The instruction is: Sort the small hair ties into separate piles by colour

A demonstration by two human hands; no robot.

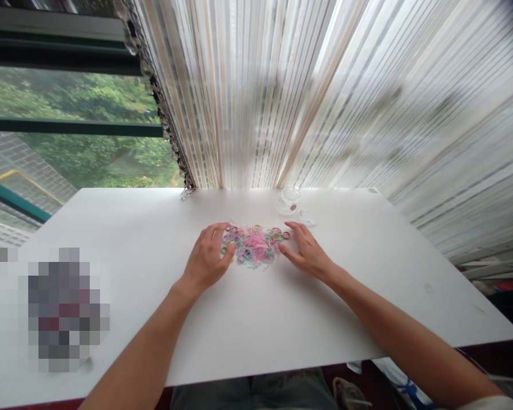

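Note:
A loose pile of small colourful elastic hair bands (256,245), pink in the middle with green, yellow, purple and red around, lies on the white table (256,324). At the pile's left edge is my left hand (209,250), fingers curved and thumb apart, touching or nearly touching the bands. My right hand (305,250) is at the right edge, its thumb and fingers spread around the outer bands. Neither hand grips anything that I can see. Behind the pile stands a clear plastic container (288,200), with a small clear plastic piece (306,217) beside it.
A blurred-out, pixelated object (66,310) sits on the table's left side. Striped curtains (256,102) hang along the back edge, and a window (77,125) is at the left. Bags and other items (397,376) lie below the front edge at the right.

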